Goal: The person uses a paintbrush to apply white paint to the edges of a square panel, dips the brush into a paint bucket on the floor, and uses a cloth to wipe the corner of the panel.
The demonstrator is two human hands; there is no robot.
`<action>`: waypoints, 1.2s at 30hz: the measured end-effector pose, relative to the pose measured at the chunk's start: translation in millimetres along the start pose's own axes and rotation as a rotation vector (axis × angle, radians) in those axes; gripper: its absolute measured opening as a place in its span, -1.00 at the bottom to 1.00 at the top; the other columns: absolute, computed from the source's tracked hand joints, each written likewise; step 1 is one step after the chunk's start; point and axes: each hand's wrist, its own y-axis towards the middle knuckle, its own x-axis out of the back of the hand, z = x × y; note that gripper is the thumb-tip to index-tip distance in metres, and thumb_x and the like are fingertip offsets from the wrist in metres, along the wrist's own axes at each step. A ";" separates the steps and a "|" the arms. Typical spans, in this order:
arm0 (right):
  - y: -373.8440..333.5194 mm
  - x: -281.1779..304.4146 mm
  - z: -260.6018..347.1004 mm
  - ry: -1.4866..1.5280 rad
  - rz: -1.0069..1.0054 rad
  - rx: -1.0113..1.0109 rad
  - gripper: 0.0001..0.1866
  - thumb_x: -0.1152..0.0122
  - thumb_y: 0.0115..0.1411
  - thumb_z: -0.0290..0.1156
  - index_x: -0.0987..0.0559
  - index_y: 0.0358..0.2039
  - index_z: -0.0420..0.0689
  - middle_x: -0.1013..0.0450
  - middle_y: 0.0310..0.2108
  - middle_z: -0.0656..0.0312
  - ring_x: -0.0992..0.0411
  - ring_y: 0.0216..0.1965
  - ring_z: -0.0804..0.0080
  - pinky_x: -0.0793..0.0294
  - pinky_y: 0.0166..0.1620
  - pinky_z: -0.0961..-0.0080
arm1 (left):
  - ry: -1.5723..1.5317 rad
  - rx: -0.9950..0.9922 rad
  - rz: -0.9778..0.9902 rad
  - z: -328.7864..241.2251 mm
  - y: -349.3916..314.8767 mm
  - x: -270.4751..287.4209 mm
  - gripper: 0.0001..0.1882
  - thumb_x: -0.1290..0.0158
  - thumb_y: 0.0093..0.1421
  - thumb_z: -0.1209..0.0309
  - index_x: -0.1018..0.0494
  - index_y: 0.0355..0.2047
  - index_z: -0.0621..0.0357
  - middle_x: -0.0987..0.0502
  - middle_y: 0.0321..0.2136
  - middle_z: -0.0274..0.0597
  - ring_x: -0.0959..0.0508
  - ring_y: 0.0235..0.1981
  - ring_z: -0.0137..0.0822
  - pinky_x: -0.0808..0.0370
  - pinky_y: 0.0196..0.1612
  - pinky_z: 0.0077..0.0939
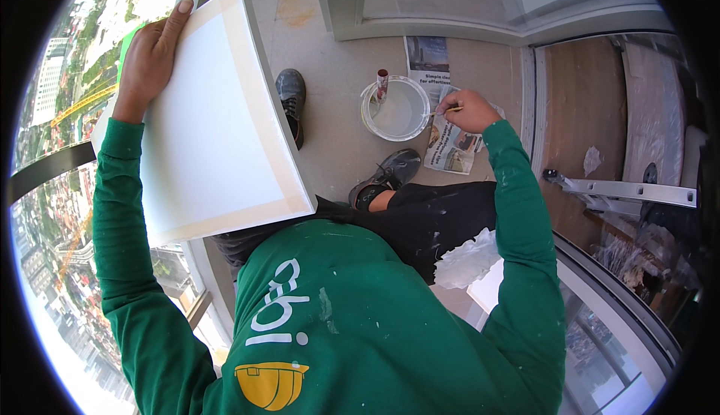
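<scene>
My left hand (154, 59) grips the far left edge of a white rectangular panel (210, 122), thumb on its face and fingers hidden behind. Beige masking tape (251, 55) runs along the panel's borders, and the panel leans tilted by my lap. Over on the right, my right hand (474, 112) is closed around a thin yellowish paintbrush (454, 108), its tip by the rim of a round white bucket (365, 115). Pale paint (401, 119) fills the bucket's lower part. A tool with a dark red handle (382, 83) stands inside against the far wall.
Newspaper sheets (454, 152) lie beside and beyond the bucket. My shoes (397, 166) stand on the tiled floor near it. Windows (52, 100) flank me on the left. To the right are a sliding-door track (534, 107), a metal ladder (630, 191) and crumpled plastic (469, 261).
</scene>
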 end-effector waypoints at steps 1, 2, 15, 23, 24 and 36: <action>-2.7 2.0 8.3 -0.005 -0.010 -0.006 -0.74 -0.26 0.06 -0.48 -0.73 -0.23 -0.21 -0.66 -0.29 -0.03 -0.64 -0.22 0.14 -0.59 -0.06 0.32 | 0.013 0.012 0.013 -1.7 0.8 1.1 -0.19 0.15 0.44 -0.23 -0.63 -0.38 0.39 -0.52 -0.61 0.06 -0.49 -0.56 -0.14 -0.47 -0.32 -0.27; -4.7 2.4 13.0 -0.011 -0.019 -0.011 -0.75 -0.25 0.06 -0.48 -0.73 -0.23 -0.22 -0.66 -0.29 -0.03 -0.64 -0.22 0.14 -0.59 -0.07 0.32 | 0.027 0.025 0.026 -3.6 1.3 1.9 -0.19 0.15 0.44 -0.24 -0.63 -0.39 0.39 -0.52 -0.61 0.06 -0.49 -0.56 -0.14 -0.47 -0.32 -0.27; -11.6 -9.3 -20.2 0.094 -0.037 0.012 -0.80 -0.31 0.10 -0.49 -0.69 -0.24 -0.24 -0.62 -0.36 0.14 -0.58 -0.34 0.38 -0.57 -0.21 0.38 | 0.130 -0.027 0.072 -25.0 2.6 5.9 -0.21 0.20 0.46 -0.22 -0.69 -0.36 0.30 -0.56 -0.64 0.07 -0.58 -0.55 0.02 -0.52 -0.29 -0.17; -49.7 58.1 40.8 0.591 0.055 -0.002 -0.82 -0.33 0.20 -0.46 -0.62 -0.18 -0.20 -0.57 -0.37 0.27 -0.53 -0.39 0.55 -0.55 -0.39 0.54 | 0.124 -0.062 0.054 -31.0 -0.3 1.2 -0.21 0.22 0.47 -0.21 -0.67 -0.39 0.29 -0.54 -0.65 0.07 -0.57 -0.56 0.04 -0.51 -0.34 -0.16; -55.0 65.2 48.1 0.666 0.035 0.068 -0.81 -0.32 0.22 -0.46 -0.61 -0.16 -0.20 -0.56 -0.37 0.27 -0.54 -0.39 0.54 -0.56 -0.38 0.54 | 0.121 -0.065 0.043 -30.9 -0.5 0.3 -0.21 0.22 0.47 -0.20 -0.67 -0.41 0.29 -0.54 -0.66 0.07 -0.57 -0.56 0.05 -0.50 -0.35 -0.15; -48.9 52.4 204.8 1.026 -0.075 0.752 -0.86 -0.26 0.30 -0.59 -0.59 -0.13 -0.23 -0.63 -0.25 0.04 -0.61 -0.29 0.45 -0.63 -0.32 0.54 | 0.097 -0.133 0.069 -32.6 5.8 -5.0 -0.19 0.22 0.49 -0.17 -0.61 -0.54 0.33 -0.44 -0.76 0.06 -0.49 -0.68 0.03 -0.45 -0.45 -0.14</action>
